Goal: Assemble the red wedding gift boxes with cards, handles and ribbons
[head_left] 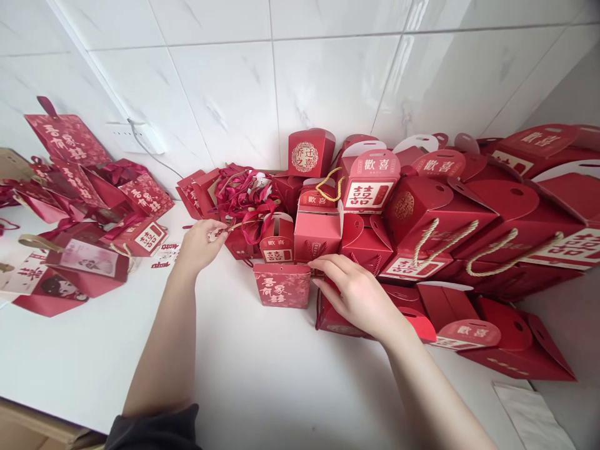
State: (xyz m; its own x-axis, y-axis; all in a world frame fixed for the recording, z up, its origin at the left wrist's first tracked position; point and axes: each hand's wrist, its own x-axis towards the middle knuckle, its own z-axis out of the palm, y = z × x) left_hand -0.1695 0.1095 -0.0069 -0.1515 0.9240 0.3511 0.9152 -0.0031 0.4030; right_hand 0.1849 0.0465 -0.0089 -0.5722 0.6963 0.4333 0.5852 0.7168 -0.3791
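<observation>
A small red gift box [282, 287] with white lettering stands upright on the white table. At its upper right corner is my right hand [349, 284], its fingers bent around that corner and the thumb lower at the side. Further left, my left hand [202, 245] is closed in a pinch on a thin ribbon at the edge of a heap of dark red ribbons [244, 194]. A small red-and-white piece shows between its fingers. Behind the gift box, a small box with a white label [276, 244] and a pinkish-red box [319, 228] stand close together.
Stacked red boxes with rope handles [445, 219] fill the right side. More ribboned boxes [89, 187] stand at the left, near a wall socket [135, 137] with a cable. Red paper cutouts [166, 253] lie on the table [253, 375]. A tiled wall [225, 94] rises behind.
</observation>
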